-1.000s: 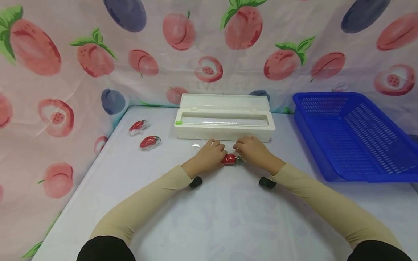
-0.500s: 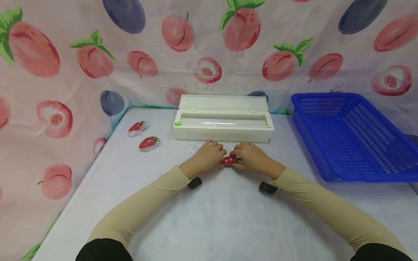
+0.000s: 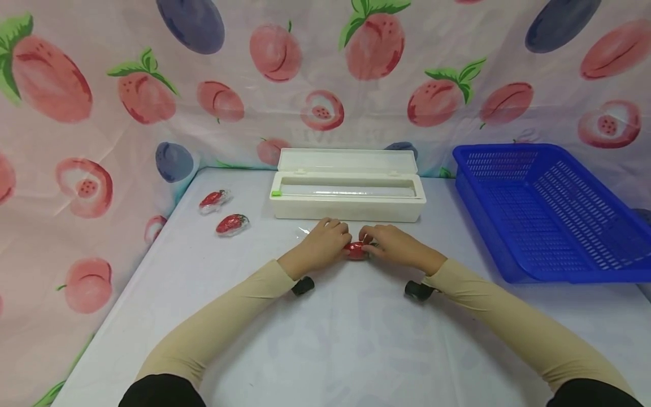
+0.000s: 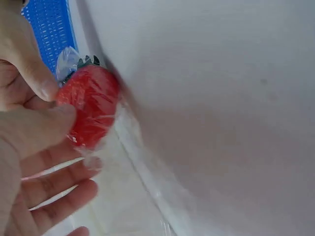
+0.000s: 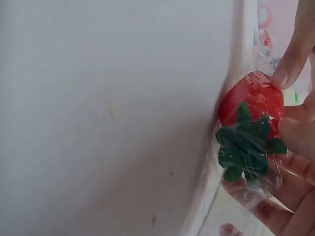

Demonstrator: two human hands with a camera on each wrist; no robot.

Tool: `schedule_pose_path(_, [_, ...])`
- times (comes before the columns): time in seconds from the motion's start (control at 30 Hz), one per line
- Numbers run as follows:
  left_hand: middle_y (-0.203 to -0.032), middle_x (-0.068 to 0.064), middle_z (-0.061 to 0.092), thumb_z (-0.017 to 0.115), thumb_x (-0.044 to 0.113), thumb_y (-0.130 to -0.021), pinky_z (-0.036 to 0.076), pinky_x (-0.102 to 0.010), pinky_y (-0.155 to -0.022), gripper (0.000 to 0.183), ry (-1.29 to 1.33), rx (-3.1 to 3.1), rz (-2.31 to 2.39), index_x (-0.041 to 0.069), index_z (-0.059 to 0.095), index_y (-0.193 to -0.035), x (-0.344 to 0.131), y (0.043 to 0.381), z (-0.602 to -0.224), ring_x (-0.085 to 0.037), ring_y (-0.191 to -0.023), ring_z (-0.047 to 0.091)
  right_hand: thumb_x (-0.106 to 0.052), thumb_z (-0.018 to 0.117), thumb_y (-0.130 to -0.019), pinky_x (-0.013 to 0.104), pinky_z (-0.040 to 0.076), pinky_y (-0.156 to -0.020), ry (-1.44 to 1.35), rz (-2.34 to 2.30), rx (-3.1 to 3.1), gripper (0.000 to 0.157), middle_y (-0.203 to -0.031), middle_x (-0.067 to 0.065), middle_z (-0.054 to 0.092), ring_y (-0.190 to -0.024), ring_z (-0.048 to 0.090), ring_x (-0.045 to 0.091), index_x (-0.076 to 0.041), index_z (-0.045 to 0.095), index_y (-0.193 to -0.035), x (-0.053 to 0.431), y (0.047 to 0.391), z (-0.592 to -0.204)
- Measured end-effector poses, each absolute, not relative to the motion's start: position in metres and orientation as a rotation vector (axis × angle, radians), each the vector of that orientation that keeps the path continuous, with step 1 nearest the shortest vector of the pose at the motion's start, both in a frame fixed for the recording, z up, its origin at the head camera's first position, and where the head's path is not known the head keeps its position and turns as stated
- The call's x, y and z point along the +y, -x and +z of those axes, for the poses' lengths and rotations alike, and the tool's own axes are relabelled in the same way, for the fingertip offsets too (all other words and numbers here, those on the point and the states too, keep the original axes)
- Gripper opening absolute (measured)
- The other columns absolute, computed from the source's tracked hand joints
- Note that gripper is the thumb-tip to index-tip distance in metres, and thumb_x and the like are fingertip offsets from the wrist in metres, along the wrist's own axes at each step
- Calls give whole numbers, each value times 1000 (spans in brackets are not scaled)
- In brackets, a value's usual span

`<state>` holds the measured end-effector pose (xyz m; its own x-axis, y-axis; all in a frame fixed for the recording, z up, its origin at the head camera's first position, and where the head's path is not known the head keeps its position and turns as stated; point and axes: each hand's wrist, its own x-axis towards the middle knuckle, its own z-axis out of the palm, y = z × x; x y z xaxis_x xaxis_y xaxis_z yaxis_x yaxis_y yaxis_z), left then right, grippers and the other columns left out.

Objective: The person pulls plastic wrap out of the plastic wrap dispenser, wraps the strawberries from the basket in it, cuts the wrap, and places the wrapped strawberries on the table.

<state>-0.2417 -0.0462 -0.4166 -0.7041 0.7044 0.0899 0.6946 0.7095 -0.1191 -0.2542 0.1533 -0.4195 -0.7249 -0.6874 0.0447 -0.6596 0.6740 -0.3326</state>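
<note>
A red strawberry point(image 3: 357, 251) with green leaves lies between the two hands, wrapped in clear film. My left hand point(image 3: 325, 244) holds its tip end, the thumb pressed on the red side in the left wrist view. On the leaf end, my right hand point(image 3: 395, 246) pinches the film and strawberry between thumb and fingers. The right wrist view shows the green leaves point(image 5: 248, 147) under wrinkled film. A loose piece of film point(image 3: 303, 232) shows beyond the left hand. Behind the hands stands a white cling film box point(image 3: 351, 209), its lid up and a roll inside.
Two more film-wrapped strawberries, one farther back point(image 3: 212, 200) and one nearer point(image 3: 232, 224), lie at the left. A large blue plastic basket point(image 3: 488, 232) stands at the right. White cloth point(image 3: 325, 350) covers the table, and a fruit-print curtain point(image 3: 376, 113) hangs behind.
My right hand has come down from near the box onto the strawberry's leaf end, then shifted its fingers slightly there. The left hand stays on the strawberry nearly unmoved.
</note>
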Motion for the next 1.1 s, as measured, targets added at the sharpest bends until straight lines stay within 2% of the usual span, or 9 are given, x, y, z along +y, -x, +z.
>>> schedule_pose_path(0.1, [-106, -2, 63, 58, 34, -92, 40, -37, -100, 26, 1143, -2788, 144, 11, 69, -100, -45, 242, -417, -19, -104, 55, -22, 64, -89, 35, 52, -79, 1166, -449, 2820, 22, -94, 5, 70, -87, 65, 18, -7, 62, -105, 153, 254, -421])
schedule_pose_path(0.27, [-105, -1, 64, 57, 32, -93, 41, -37, -100, 26, 1104, -2818, 210, 12, 71, -100, -45, 242, -418, -19, -101, 56, -38, 74, -78, 43, 47, -90, 1247, -231, 2886, 47, -103, 4, 68, -98, 62, 21, -8, 63, -112, 152, 252, -424])
schedule_pose_path(0.33, [-105, -1, 63, 58, 33, -92, 40, -38, -100, 26, 1086, -2802, 225, 13, 70, -102, -46, 241, -419, -19, -102, 56, -39, 76, -75, 46, 46, -93, 1293, -128, 2915, 50, -105, 5, 68, -102, 61, 24, -8, 63, -113, 151, 251, -425])
schedule_pose_path(0.53, [-107, -2, 62, 62, 51, -84, 37, -41, -103, 44, 1090, -2738, 271, 14, 64, -109, -46, 240, -420, -21, -106, 54, -38, 74, -77, 45, 47, -86, 1385, 80, 2964, 45, -100, 6, 67, -99, 61, 25, -7, 65, -108, 149, 250, -427])
schedule_pose_path(0.67, [-106, -1, 63, 69, 40, -81, 37, -41, -102, 38, 1106, -2729, 279, 14, 65, -108, -46, 241, -420, -20, -105, 55, -38, 73, -78, 46, 47, -87, 1396, 69, 2983, 49, -105, 8, 65, -102, 60, 27, -5, 64, -113, 149, 248, -426])
schedule_pose_path(0.83, [-104, -2, 64, 63, 31, -86, 37, -41, -104, 28, 1111, -2801, 218, 11, 67, -106, -44, 241, -420, -21, -104, 56, -35, 77, -74, 45, 46, -88, 1499, 24, 3016, 45, -105, 7, 63, -102, 59, 26, -8, 63, -107, 147, 250, -427])
schedule_pose_path(0.97, [-105, -3, 63, 60, 39, -87, 35, -43, -105, 33, 1116, -2858, 185, 11, 68, -103, -44, 239, -419, -21, -104, 56, -29, 75, -74, 44, 46, -84, 1520, -49, 3023, 34, -101, 6, 63, -98, 58, 24, -8, 64, -99, 147, 250, -428])
schedule_pose_path(1.1, [-103, -2, 63, 61, 45, -86, 35, -43, -105, 36, 1116, -2861, 212, 12, 70, -98, -44, 238, -419, -20, -102, 56, -27, 68, -78, 44, 45, -83, 1456, -124, 2975, 28, -102, 6, 63, -98, 57, 23, -7, 67, -98, 147, 249, -428])
